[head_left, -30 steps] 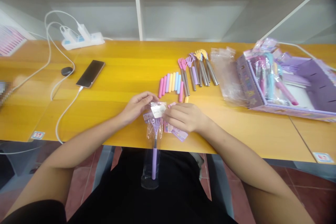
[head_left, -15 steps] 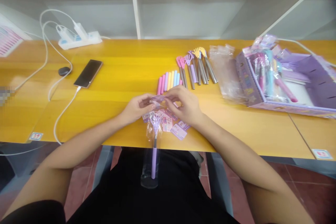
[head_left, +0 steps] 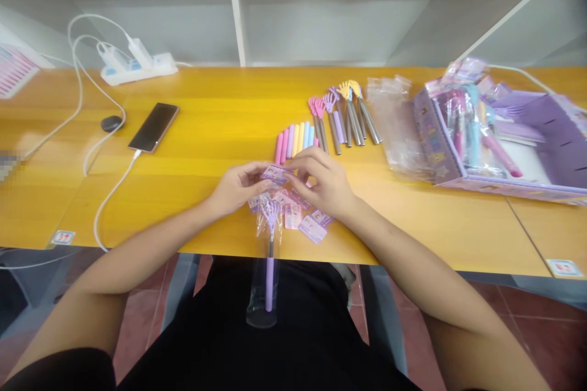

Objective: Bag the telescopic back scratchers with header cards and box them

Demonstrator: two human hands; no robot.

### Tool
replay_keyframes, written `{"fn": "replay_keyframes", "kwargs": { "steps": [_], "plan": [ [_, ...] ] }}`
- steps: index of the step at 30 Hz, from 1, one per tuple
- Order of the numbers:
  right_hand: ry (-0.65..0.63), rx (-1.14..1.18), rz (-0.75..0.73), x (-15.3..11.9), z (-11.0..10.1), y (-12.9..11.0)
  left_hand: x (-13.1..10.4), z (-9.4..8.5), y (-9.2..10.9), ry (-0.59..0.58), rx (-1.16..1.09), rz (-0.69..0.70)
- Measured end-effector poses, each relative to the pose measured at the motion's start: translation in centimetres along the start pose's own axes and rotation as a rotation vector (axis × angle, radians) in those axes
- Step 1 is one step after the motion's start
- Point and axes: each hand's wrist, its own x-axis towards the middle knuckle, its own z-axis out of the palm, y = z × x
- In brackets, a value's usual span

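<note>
Between my two hands is a small purple printed card (head_left: 275, 173). My left hand (head_left: 238, 188) pinches its left side, and my right hand (head_left: 322, 182) has its fingertips closed on the right side. Just below them a purple hand-shaped scratcher (head_left: 269, 278) lies in a clear plastic sleeve, its head on the table and its handle hanging past the edge over my lap. Several pink and purple cards (head_left: 312, 229) are spread under and beside my hands. Beyond them stand out a row of coloured handles (head_left: 295, 139) and several metal-stemmed scratchers (head_left: 355, 113).
Clear plastic sleeves (head_left: 392, 128) lie right of the scratchers, beside a purple box (head_left: 562, 140) holding packaged scratchers. On the left are a phone (head_left: 154, 127) with a charging cable, a black mouse (head_left: 111, 124) and a white power strip (head_left: 139, 69). Shelf compartments line the back.
The card between my hands has tilted so that its printed face shows more. My hands have barely moved, and the sleeved scratcher lies as before.
</note>
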Motion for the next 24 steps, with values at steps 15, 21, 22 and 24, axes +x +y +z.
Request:
{"fn": "replay_keyframes", "kwargs": {
  "steps": [15, 21, 22, 24],
  "plan": [
    [-0.046, 0.423, 0.294, 0.1, 0.1, 0.1, -0.8, -0.3, -0.6, -0.019, 0.303, 0.240],
    [-0.051, 0.533, 0.356, 0.4, 0.0, -0.1, -0.9, -0.3, 0.1, -0.026, 0.405, 0.253],
    [-0.046, 0.530, 0.357, 0.4, 0.0, -0.1, -0.9, -0.2, 0.4, -0.035, 0.433, 0.265],
    [-0.033, 0.520, 0.364, 0.4, 0.0, -0.2, -0.8, -0.2, 0.9, -0.051, 0.495, 0.297]
  ]
}}
